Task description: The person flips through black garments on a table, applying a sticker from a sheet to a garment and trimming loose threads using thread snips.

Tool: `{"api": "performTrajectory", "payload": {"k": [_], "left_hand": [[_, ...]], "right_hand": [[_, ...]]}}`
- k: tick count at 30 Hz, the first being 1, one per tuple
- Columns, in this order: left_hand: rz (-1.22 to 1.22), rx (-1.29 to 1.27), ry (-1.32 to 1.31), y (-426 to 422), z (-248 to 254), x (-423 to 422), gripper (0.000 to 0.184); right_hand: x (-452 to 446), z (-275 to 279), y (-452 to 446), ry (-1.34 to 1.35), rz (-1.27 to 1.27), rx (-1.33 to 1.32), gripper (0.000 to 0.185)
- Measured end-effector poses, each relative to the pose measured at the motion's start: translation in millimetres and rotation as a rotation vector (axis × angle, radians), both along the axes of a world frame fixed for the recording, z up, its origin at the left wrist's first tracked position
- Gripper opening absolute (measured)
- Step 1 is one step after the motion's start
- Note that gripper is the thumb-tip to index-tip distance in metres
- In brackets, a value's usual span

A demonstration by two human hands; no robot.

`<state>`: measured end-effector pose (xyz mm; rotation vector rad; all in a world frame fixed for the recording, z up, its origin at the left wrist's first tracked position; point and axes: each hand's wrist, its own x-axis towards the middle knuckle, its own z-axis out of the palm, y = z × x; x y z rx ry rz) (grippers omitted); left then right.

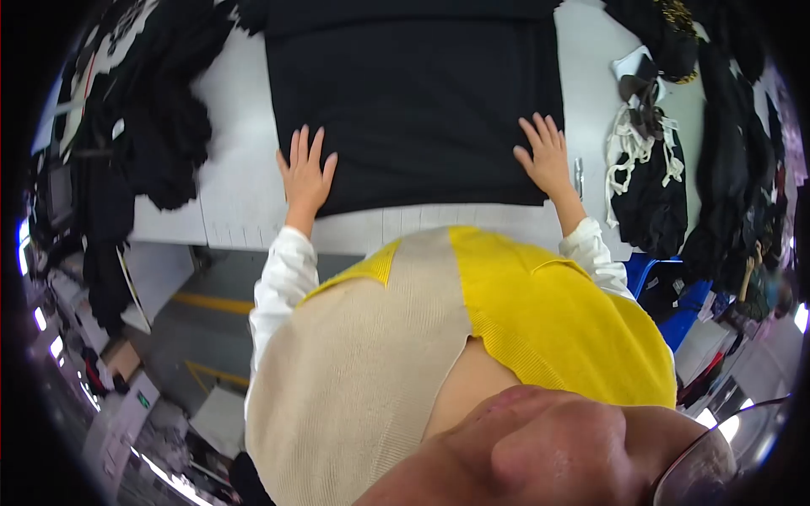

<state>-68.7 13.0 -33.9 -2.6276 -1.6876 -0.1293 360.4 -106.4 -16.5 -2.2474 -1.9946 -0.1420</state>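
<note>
A large black piece of cloth [413, 110] lies spread flat before me, with a fold line across its far part. Whether it is a garment I cannot tell. My left hand [305, 173] rests palm down on its near left edge, fingers spread and thumb toward the middle. On the near right edge lies my right hand [547, 158], also flat with the fingers apart. Neither hand grips anything. A small silver metal tool [579, 177] lies on the table just right of my right hand.
The white table [240, 126] carries heaps of black cloth [160, 118] at the left. At the right lie white straps [624, 156] and more black garments [650, 211]. A blue bin or chair [688, 308] stands below the right edge. Farther right, a person [759, 287] is partly visible.
</note>
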Motion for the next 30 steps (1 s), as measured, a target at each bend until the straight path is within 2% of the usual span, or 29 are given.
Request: {"api": "performTrajectory", "payload": {"k": [2,4,7,10,12,14,15,17,21,23,25,26,27,29,30], "left_hand": [[0.008,0.018,0.094,-0.8,4.4,5.7,0.053],[0.009,0.027,0.109,-3.3,15.2,12.4,0.051],[-0.012,0.064,0.090,-5.7,13.8,13.5,0.051],[-0.032,0.019,0.061,-5.3,11.4,11.9,0.051],[-0.015,-0.069,-0.079,0.7,10.2,12.8,0.052],[-0.024,-0.054,-0.071,16.1,7.9,14.0,0.053],[-0.017,-0.070,-0.062,11.4,9.3,12.2,0.053],[0.000,-0.099,-0.049,3.9,8.3,12.1,0.053],[0.002,-0.104,-0.048,4.0,6.8,13.0,0.053],[0.011,-0.092,-0.031,6.9,11.1,11.9,0.053],[0.004,-0.094,-0.051,7.4,10.7,12.4,0.052],[0.007,-0.096,-0.063,6.6,9.9,11.9,0.052],[0.014,-0.098,-0.079,4.9,9.3,11.7,0.052],[0.020,-0.083,-0.114,5.6,12.1,12.5,0.049],[0.034,-0.087,-0.110,7.2,11.0,10.0,0.049]], "right_hand": [[8.0,34.7,22.1,0.095,-0.019,-0.209,0.038],[28.3,56.7,72.3,0.373,-0.159,-0.152,0.031],[68.6,45.8,162.6,0.535,-0.097,0.176,0.032],[100.3,15.1,267.2,0.424,-0.242,0.321,0.034],[117.9,-3.5,323.0,0.385,-0.345,0.228,0.040],[109.1,17.2,357.6,0.247,-0.493,0.130,0.030],[111.6,21.7,369.7,0.248,-0.488,0.109,0.030],[128.4,17.3,408.8,0.275,-0.509,0.135,0.049],[191.5,-34.3,475.8,0.120,-0.439,0.067,0.044],[186.7,-26.5,490.2,0.106,-0.371,0.123,0.041],[127.7,36.7,450.8,0.435,-0.106,0.301,0.037],[97.9,67.9,420.7,0.638,0.067,0.279,0.036],[71.8,94.0,380.8,0.821,0.240,0.165,0.034],[43.0,127.3,292.5,1.019,0.558,-0.196,0.013],[44.2,128.3,244.1,1.116,0.581,-0.491,0.010]]}}
